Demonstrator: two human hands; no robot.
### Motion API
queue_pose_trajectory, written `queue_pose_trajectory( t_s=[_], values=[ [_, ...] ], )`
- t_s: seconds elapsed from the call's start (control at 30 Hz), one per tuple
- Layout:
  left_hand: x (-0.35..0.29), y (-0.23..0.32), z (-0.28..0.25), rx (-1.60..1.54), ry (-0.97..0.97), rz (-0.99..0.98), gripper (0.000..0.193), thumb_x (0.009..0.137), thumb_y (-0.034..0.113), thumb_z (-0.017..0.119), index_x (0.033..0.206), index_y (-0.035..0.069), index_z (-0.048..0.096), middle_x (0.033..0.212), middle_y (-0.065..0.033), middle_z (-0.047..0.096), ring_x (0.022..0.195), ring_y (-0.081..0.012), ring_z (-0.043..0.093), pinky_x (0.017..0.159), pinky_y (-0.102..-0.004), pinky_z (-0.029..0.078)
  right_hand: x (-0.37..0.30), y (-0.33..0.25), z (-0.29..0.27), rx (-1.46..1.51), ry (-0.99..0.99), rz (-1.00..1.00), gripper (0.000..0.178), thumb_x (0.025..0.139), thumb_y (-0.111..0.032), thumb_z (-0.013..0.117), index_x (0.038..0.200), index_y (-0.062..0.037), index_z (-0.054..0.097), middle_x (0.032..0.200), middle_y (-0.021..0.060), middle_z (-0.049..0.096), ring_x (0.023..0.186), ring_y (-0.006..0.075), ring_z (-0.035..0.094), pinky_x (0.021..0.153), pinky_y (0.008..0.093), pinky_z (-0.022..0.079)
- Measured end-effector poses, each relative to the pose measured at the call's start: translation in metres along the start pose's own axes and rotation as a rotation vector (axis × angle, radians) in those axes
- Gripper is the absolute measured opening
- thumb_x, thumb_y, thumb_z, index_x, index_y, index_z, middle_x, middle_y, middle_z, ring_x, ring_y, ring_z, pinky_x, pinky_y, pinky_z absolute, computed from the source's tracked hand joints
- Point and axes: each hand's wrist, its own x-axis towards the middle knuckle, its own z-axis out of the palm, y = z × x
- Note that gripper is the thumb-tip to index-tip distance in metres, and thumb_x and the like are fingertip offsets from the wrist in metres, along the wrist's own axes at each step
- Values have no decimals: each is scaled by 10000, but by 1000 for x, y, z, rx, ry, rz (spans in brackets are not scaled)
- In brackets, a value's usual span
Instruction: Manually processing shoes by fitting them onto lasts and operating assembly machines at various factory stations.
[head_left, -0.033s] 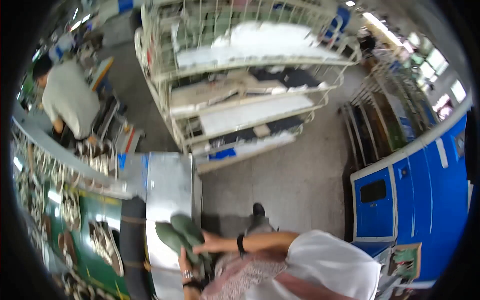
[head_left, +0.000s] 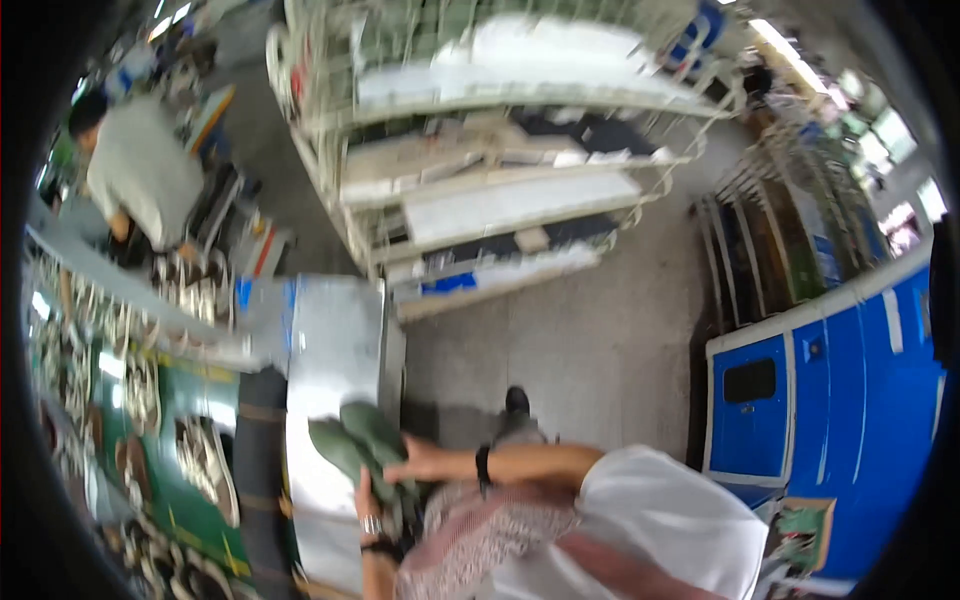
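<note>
We see 2 dull olive-green shoe pieces [head_left: 358,440], long and rounded like soft uppers or insoles, lying side by side and slanted, their tips aimed up and to the left. They sit at the near end of a pale metal worktop [head_left: 335,340], close to its right edge. Their surface looks matte and plain; the picture is too blurred for stitching or seams.

Our right hand [head_left: 415,462] reaches across from the right, a dark band on its wrist, with fingers spread flat over the right-hand piece, pressing or gripping its near end. Our left hand [head_left: 372,500] comes up from below, wearing a bracelet, and closes on the lower ends of the pieces; how firmly it grips we cannot tell.

To the left of the worktop runs a green conveyor belt [head_left: 150,420] carrying rows of shoes. Another person [head_left: 140,175] in a light shirt bends over at the far left. A wire rack [head_left: 480,170] of flat sheets stands ahead, and a blue cabinet [head_left: 830,390] stands at the right.
</note>
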Motion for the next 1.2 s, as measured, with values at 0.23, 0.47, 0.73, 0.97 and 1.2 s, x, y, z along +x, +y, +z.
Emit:
queue_pose_trajectory(
  t_s=[0.23, 0.47, 0.73, 0.97, 1.2],
  values=[
    [-8, -46, 165, -21, -54, 69, 452, 899, 159, 722, 1270, -54, 573, 1136, -142, 679, 975, -248, 686, 836, -381, 568, -53, 11, -165, 127, -50, 197, 870, 780, -352, 797, 1431, 49, 384, 1310, 232, 563, 1202, 297, 560, 1021, 350, 452],
    [58, -65, 265, 351, -173, 67, 481, 866, 163, 748, 1237, -94, 579, 1041, -148, 716, 881, -216, 711, 781, -329, 576, -93, 8, -285, 181, 266, 376, 704, 812, -210, 660, 1404, 67, 399, 1153, 173, 614, 998, 253, 624, 865, 357, 508],
    [169, -102, 320, 927, -114, 162, 772, 703, 314, 836, 1255, -130, 528, 1097, -256, 697, 1034, -338, 690, 888, -404, 535, -83, 44, -384, 94, 445, 520, 737, 831, -244, 649, 1438, 71, 372, 1198, 196, 595, 1084, 279, 600, 951, 362, 477],
    [326, -139, 358, 1196, -38, 383, 742, 725, 299, 806, 1305, -50, 504, 1110, -314, 656, 1041, -466, 641, 904, -483, 518, 31, 140, -483, 13, 642, 391, 774, 850, -250, 688, 1477, 56, 353, 1300, 150, 549, 1136, 240, 562, 971, 370, 469],
    [488, -183, 375, 1159, 53, 672, 696, 744, 246, 786, 1313, -34, 499, 1175, -278, 636, 1049, -428, 648, 879, -477, 543, 173, 239, -565, -174, 628, 79, 821, 859, -276, 673, 1524, 45, 314, 1346, 160, 537, 1207, 239, 535, 1037, 350, 423]
  ],
)
